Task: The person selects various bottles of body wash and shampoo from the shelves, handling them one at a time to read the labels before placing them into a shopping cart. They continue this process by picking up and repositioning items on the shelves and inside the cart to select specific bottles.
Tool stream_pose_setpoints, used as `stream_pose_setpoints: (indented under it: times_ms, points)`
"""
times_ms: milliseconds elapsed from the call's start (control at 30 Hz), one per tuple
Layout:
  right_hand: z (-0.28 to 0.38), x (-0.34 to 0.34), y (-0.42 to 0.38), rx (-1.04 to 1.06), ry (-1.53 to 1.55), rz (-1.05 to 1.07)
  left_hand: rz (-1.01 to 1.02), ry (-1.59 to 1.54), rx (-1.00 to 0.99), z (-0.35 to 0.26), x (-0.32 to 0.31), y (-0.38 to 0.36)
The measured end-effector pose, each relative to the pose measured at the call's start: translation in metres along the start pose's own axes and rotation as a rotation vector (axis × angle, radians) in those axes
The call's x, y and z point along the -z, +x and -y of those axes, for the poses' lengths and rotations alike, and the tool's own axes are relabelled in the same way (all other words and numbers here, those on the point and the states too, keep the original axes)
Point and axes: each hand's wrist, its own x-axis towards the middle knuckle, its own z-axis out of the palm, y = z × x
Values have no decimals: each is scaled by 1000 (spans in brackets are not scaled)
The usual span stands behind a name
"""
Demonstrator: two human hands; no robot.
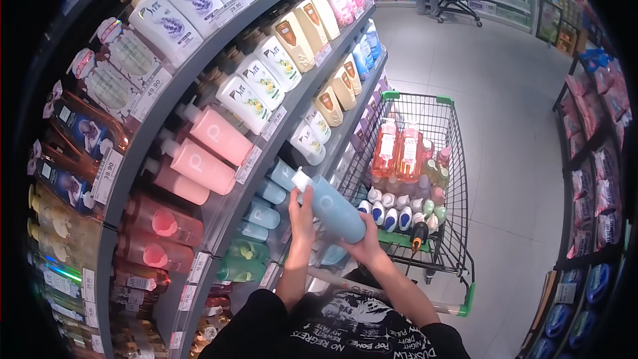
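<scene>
Ok so your bottle, the blue one [337, 214], was up in front of you, just left of the cart [446, 100], tilted with its white pump [302, 179] pointing away from the cart's side and toward the shelf [207, 52]. You had both hands on it: your left hand [301, 213] had fingers wrapped up by the neck and pump, and your right hand [367, 244] was cupped round the base, on the cart side. Looked to me like you were at the hold-and-check stage, since the round logo faced up at you. Similar blue ones [262, 214] sat on the shelf left of the cart, with pink bottles [203, 161] further left. Inside the cart, two orange bottles [385, 149] stood toward its far end, and a row of white-and-blue bottles [391, 218] was nearer you. I couldn't tell how full yours was. Imo any move from there called for a steady right hand under the base and light left fingers, so you wouldn't press the pump, plus some clearance from the cart's rim.
</scene>
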Motion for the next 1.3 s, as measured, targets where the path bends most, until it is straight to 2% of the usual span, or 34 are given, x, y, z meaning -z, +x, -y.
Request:
stream_pose_setpoints:
  times_ms: [67,200,267,300,333,433,467,600,800,867,967,1033,1100,1167,1233,1300]
  points:
    - [0,-1,-2,5,-26,-21,32,-6,35,-5,0,-4]
    - [31,-64,-33,-180,-25,-18,77,101,147,-16,11,-2]
    - [32,-78,-38,-200,-114,-82,88,112,181,-10,28,6]
    - [32,-82,-39,-218,-170,-128,47,67,120,-15,32,0]
    - [32,-85,-39,-209,-220,-69,19,18,60,-21,30,-8]
    - [17,-79,-36,-41,-521,-75,35,1,-173,-29,36,-16]
    - [13,-66,-30,-85,-573,-136,37,170,-260,-35,43,-17]
    - [10,-50,-22,-120,-541,-98,-28,662,-586,-28,71,3]
    - [7,-50,-19,-150,-652,-138,-101,761,-608,12,112,44]
    - [5,-47,-18,-121,-712,-88,-122,774,-625,29,124,59]
    - [-4,-39,-16,-93,-778,-58,-265,767,-613,58,133,78]
    - [-3,-42,-19,-70,-802,-68,-351,655,-632,99,163,109]
    - [-3,-45,-22,-64,-834,-95,-405,694,-486,100,167,122]
    - [-4,-49,-24,-37,-840,-119,-465,504,-505,101,162,128]
    - [-5,-47,-22,-17,-892,-103,-486,525,-530,89,154,126]
    - [-10,-44,-20,1,-926,-102,-487,771,-317,70,148,121]
